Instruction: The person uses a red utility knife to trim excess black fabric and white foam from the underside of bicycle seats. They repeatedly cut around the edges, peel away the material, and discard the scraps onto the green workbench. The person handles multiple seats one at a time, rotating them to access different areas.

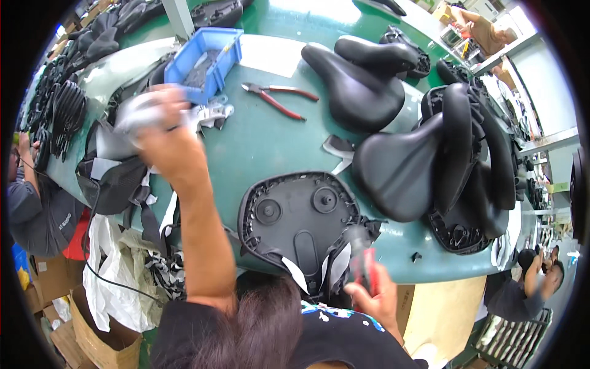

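Upside down at the table's near edge lies a black bicycle saddle [295, 230], its underside with two round sockets facing up. White strips stick out by its narrow end. My right hand [378, 295], beside that end, is closed around a red-handled hand tool [369, 267] whose grey front is blurred, so its kind is unclear. My left hand [169, 132] is off to the left near the blue bin, smeared by motion. A silver-grey blur [138, 114] at its fingers seems to be held; I cannot make out what it is.
Red-handled pincers [279, 101] lie on the green table [270, 144]. A blue bin [212, 77] holds dark pieces. Finished black saddles [396, 166] are piled on the right. Dark covers [114, 178] and scraps hang at the left edge. Co-workers [43, 215] are nearby.
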{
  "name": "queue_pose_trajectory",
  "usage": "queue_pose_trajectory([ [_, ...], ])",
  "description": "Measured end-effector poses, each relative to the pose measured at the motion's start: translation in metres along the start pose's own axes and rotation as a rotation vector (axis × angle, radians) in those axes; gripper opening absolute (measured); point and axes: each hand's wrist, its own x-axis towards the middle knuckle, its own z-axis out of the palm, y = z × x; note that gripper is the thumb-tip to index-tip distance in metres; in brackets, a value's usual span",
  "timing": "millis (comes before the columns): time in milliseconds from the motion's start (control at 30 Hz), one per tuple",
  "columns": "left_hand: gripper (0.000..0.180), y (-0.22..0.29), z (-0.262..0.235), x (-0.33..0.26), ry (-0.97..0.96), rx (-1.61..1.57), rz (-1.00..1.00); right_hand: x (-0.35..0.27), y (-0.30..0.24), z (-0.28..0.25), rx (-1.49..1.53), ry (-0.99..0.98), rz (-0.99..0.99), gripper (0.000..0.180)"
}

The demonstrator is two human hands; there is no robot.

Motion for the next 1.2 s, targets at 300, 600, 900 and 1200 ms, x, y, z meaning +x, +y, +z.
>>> queue_pose_trajectory([
  [300,0.031,-0.029,-0.001,-0.024,-1.495,-0.089,-0.478,0.121,-0.072,-0.001,-0.148,-0.206,-0.510,0.031],
  [600,0.046,-0.033,0.103,0.061,-0.618,-0.489,-0.846,0.245,-0.160,-0.060,0.188,0.682,-0.654,0.028],
  [900,0.051,0.012,0.299,0.007,-0.737,-0.143,0.615,0.191,-0.129,-0.041,0.370,0.426,-0.455,0.035],
  [1200,0.029,0.011,0.243,0.082,-0.296,-0.561,-0.078,0.155,-0.073,-0.036,0.434,0.349,-0.359,0.029],
])
